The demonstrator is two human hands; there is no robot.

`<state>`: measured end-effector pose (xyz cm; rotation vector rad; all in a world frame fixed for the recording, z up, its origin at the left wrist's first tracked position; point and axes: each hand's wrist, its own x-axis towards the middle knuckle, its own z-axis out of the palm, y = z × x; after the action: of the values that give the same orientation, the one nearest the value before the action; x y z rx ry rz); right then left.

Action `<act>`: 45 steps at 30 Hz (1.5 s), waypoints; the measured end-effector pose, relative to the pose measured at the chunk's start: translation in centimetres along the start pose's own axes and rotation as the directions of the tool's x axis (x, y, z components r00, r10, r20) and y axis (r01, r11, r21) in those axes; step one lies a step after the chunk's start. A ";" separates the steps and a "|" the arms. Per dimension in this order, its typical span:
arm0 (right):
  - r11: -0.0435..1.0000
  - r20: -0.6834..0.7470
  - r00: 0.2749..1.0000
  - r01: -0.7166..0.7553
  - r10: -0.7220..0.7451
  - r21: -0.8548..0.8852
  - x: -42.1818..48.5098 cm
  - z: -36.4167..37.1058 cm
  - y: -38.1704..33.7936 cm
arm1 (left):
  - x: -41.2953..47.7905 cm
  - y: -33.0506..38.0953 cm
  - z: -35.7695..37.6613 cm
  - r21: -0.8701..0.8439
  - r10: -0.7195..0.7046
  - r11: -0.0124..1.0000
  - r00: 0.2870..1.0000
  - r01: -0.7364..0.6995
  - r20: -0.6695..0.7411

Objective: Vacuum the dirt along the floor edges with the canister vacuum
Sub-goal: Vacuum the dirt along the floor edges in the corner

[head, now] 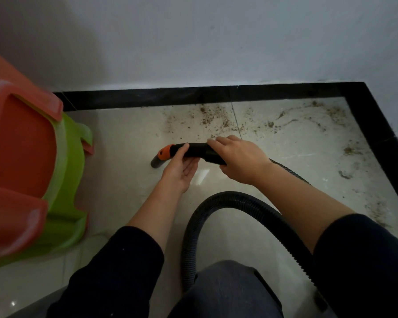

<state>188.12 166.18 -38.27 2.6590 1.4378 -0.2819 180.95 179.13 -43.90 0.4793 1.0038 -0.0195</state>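
Both hands on the hose handle (193, 150): right hand (238, 160) wraps its cuff, left hand (179, 167) cradles it, thumb hooked over. It lies crosswise, grey nozzle (156, 162) beyond the left hand. The dirt (216, 118) sits just past the right hand, nearer that one.

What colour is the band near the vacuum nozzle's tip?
Orange: the band on the vacuum nozzle, beside its grey tip; head view.

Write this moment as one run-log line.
left hand: holds wand from below | right hand: grips wand at hose end | nozzle: left of dirt | dirt: along black border
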 end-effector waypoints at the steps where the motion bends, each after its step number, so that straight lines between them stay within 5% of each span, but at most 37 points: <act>1: 1.000 0.003 1.000 -0.003 0.003 0.000 0.0 0.0 0.1 | 0.1 -0.1 0.1 -0.002 -0.002 1.000 1.000 0.002 0.001; 45: 0.978 0.008 0.978 -0.209 0.209 -0.015 -3.9 -0.3 4.8 | 2.2 -3.5 5.6 0.088 -0.089 0.993 0.988 0.078 0.129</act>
<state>190.06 160.39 -37.09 2.7631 1.1392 -0.2634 185.83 174.18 -44.55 0.5041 0.8942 -0.1668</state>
